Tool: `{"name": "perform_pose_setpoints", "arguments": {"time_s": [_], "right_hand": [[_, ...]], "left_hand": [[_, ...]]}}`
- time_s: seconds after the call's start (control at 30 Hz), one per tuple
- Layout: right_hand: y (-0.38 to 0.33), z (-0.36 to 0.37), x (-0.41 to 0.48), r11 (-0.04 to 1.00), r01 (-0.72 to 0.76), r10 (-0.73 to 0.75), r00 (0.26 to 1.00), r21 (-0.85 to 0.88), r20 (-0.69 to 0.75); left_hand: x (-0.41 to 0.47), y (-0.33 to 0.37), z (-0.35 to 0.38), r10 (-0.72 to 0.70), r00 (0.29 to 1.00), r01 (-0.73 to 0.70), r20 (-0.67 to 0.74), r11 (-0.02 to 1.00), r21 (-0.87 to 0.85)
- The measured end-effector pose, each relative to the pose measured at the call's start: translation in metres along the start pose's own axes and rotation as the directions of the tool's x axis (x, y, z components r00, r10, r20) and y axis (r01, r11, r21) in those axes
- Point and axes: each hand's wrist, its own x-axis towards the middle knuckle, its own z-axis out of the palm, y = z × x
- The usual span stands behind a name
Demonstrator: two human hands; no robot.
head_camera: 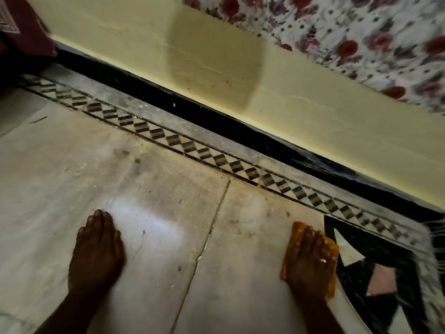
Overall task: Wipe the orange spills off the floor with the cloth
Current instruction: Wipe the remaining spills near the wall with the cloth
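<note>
nearest me, the left hand (96, 251) lies flat on the floor (156, 165), fingers straight and released, probably propping the person's weight. at the near right, the right hand (309, 259) presses the cloth (297, 229) flat on the marble with straight, spread fingers, not clenched, likely so the whole pad wipes at once. the cloth sits just beside a black inlay panel (375, 249). orange residue is hard to make out. a faint tinge shows by the chequered border strip (187, 145) farther off. beyond run black skirting (216, 109), a yellow wall (313, 102) and floral fabric (349, 32). no writing is readable.
</note>
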Motion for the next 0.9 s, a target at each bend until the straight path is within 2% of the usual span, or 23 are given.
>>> {"name": "perform_pose_setpoints", "arguments": {"time_s": [0.13, 0.2, 0.3, 0.37, 0.43, 0.5, 0.53, 0.57, 0.6, 0.63, 0.7, 0.73, 0.8, 0.9], "right_hand": [[0.013, 0.012, -0.041, 0.994, -0.108, 0.109, 0.993, -0.029, 0.035], [0.004, 0.008, -0.068, 0.998, -0.066, 0.066, 0.998, -0.012, -0.008], [-0.033, 0.014, -0.097, 0.999, 0.024, -0.026, 0.998, 0.034, 0.058], [-0.061, 0.025, -0.109, 0.987, 0.120, -0.127, 0.989, 0.109, 0.070], [-0.089, 0.024, -0.119, 0.955, 0.222, -0.257, 0.951, 0.199, 0.172], [-0.111, 0.006, -0.132, 0.889, 0.411, -0.449, 0.872, 0.203, 0.198], [-0.115, 0.001, -0.133, 0.835, 0.529, -0.550, 0.815, 0.153, 0.181], [-0.113, 0.000, -0.131, 0.810, 0.563, -0.587, 0.769, 0.165, 0.253], [-0.109, -0.007, -0.128, 0.809, 0.541, -0.588, 0.742, 0.229, 0.324], [-0.102, -0.016, -0.125, 0.822, 0.455, -0.559, 0.758, 0.342, 0.336], [-0.081, -0.034, -0.118, 0.808, 0.215, -0.383, 0.899, 0.548, 0.212], [-0.068, -0.040, -0.114, 0.809, 0.149, -0.276, 0.950, 0.569, 0.144], [-0.044, -0.040, -0.111, 0.842, 0.083, -0.165, 0.980, 0.533, 0.109], [-0.035, -0.030, -0.123, 0.879, 0.146, -0.240, 0.958, 0.455, 0.156]], "left_hand": [[-0.012, 0.013, -0.009, -0.046, 0.998, 0.048, 0.033, 0.998, -0.039], [-0.032, 0.026, -0.009, 0.009, 0.999, -0.007, 0.041, 0.999, -0.051], [-0.065, 0.052, -0.001, 0.096, 0.990, -0.088, 0.106, 0.993, -0.079], [-0.083, 0.074, 0.003, 0.169, 0.973, -0.153, 0.159, 0.983, -0.106], [-0.097, 0.094, 0.008, 0.298, 0.925, -0.277, 0.235, 0.954, -0.118], [-0.110, 0.113, 0.007, 0.394, 0.864, -0.363, 0.314, 0.919, -0.153], [-0.114, 0.121, 0.001, 0.432, 0.845, -0.387, 0.317, 0.901, -0.196], [-0.116, 0.128, -0.004, 0.440, 0.852, -0.384, 0.284, 0.894, -0.231], [-0.116, 0.131, -0.009, 0.414, 0.866, -0.348, 0.282, 0.902, -0.256], [-0.116, 0.133, -0.011, 0.385, 0.859, -0.306, 0.337, 0.914, -0.265], [-0.116, 0.137, -0.020, 0.342, 0.857, -0.250, 0.385, 0.930, -0.270], [-0.116, 0.140, -0.024, 0.323, 0.872, -0.229, 0.368, 0.933, -0.277], [-0.115, 0.149, -0.029, 0.250, 0.895, -0.138, 0.370, 0.943, -0.303], [-0.118, 0.164, -0.035, 0.096, 0.911, 0.083, 0.401, 0.910, -0.407]]}}
